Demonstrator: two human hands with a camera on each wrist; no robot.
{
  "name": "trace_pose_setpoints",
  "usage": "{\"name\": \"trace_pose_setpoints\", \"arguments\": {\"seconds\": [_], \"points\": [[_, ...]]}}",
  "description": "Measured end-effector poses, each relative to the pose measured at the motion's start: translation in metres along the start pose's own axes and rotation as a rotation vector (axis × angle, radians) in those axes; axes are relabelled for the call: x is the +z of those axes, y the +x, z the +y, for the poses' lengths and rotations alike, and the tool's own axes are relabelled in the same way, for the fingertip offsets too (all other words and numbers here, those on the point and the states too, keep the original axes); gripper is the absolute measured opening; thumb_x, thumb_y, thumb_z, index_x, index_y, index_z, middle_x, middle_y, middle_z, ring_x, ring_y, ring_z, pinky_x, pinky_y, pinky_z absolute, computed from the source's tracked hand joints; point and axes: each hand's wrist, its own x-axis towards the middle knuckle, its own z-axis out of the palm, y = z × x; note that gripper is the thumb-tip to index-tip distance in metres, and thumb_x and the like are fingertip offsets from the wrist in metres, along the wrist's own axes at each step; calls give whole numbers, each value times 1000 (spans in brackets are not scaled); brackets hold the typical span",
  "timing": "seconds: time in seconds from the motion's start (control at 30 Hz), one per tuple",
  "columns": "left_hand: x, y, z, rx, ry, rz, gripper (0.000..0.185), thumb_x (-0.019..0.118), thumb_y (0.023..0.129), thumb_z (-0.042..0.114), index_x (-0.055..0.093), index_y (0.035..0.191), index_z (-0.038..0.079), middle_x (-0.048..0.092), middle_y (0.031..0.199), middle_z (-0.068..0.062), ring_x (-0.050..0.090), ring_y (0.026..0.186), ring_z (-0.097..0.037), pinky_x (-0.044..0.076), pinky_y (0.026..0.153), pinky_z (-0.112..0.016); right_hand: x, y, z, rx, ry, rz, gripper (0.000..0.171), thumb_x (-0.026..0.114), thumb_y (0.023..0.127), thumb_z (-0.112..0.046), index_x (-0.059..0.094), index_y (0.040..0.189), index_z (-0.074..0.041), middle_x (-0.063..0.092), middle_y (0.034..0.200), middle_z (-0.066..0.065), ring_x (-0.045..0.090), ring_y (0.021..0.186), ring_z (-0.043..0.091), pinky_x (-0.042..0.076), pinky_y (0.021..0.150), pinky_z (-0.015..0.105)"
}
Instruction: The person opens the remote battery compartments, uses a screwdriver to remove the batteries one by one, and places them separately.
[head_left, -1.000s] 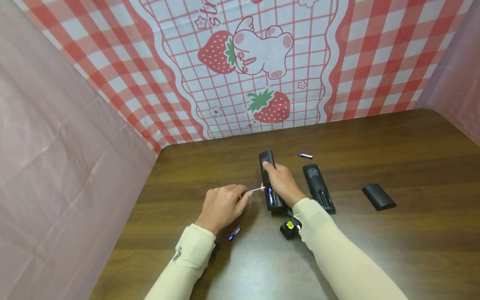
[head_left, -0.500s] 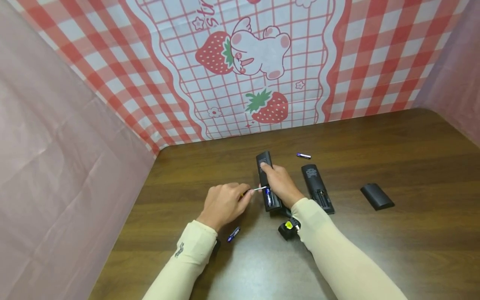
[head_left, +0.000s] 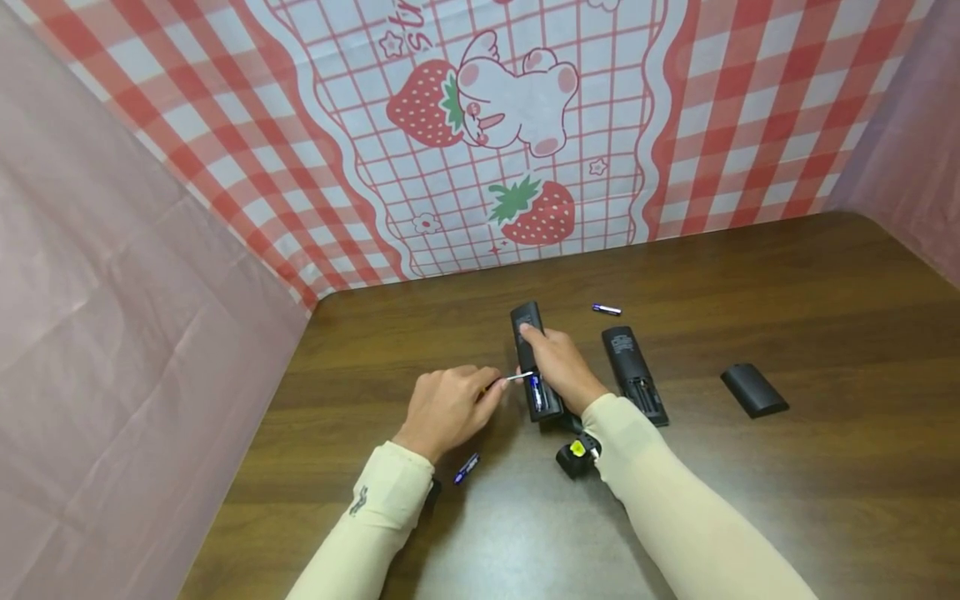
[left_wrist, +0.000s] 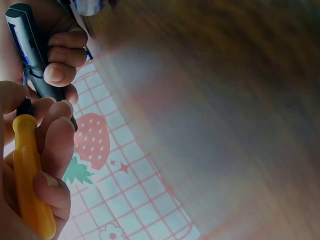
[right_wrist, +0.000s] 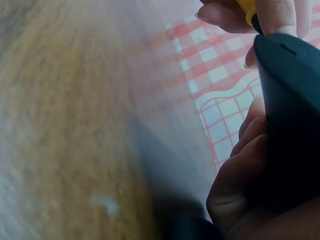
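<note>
In the head view my right hand (head_left: 564,367) grips a black remote control (head_left: 527,333), back side up, its battery compartment uncovered at the near end. A blue battery (head_left: 537,393) lies in that compartment. My left hand (head_left: 448,408) pinches a screwdriver, whose yellow handle (left_wrist: 31,175) shows within the fingers in the left wrist view. The thin metal shaft (head_left: 517,377) reaches to the compartment's far end, at the battery's tip. From the right wrist view, fingers of the right hand (right_wrist: 245,165) curl round the dark remote (right_wrist: 292,120); its compartment is hidden there.
A second remote (head_left: 633,375), compartment uncovered, lies right of the right hand. Farther right rests a black battery cover (head_left: 754,390). One loose battery (head_left: 607,309) lies behind the remotes, another (head_left: 467,468) near the left wrist. A patterned cloth (head_left: 517,150) hangs behind the wooden table (head_left: 420,325).
The screwdriver's shaft and the held remote have shifted only slightly relative to each other. Both hands keep their holds, and the view has drifted a little.
</note>
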Motion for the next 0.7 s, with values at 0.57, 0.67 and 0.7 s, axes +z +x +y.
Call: {"name": "trace_pose_setpoints", "arguments": {"seconds": [0.57, 0.67, 0.7], "points": [[0, -1, 0, 38, -2, -24, 21, 60, 98, 33, 74, 89, 20, 65, 68, 9, 58, 50, -10, 44, 42, -32, -1, -1, 0, 15, -23, -27, 48, 40, 106, -44, 54, 117, 1, 64, 79, 13, 62, 63, 19, 52, 57, 31], [-2, 1, 1, 54, 4, -52, 22, 59, 99, 31, 71, 85, 20, 62, 64, 10, 55, 49, -9, 44, 42, -33, -1, 0, 1, 14, -39, -29, 49, 40, 106, -44, 55, 119, 1, 63, 80, 13, 63, 64, 18, 52, 57, 31], [-3, 1, 1, 56, 4, -63, 23, 59, 99, 31, 70, 83, 19, 60, 62, 10, 53, 48, -8, 44, 42, -32, -1, 0, 1, 16, -43, -26, 49, 40, 106, -44, 55, 118, 1, 63, 81, 13, 62, 65, 18, 52, 57, 31]]}}
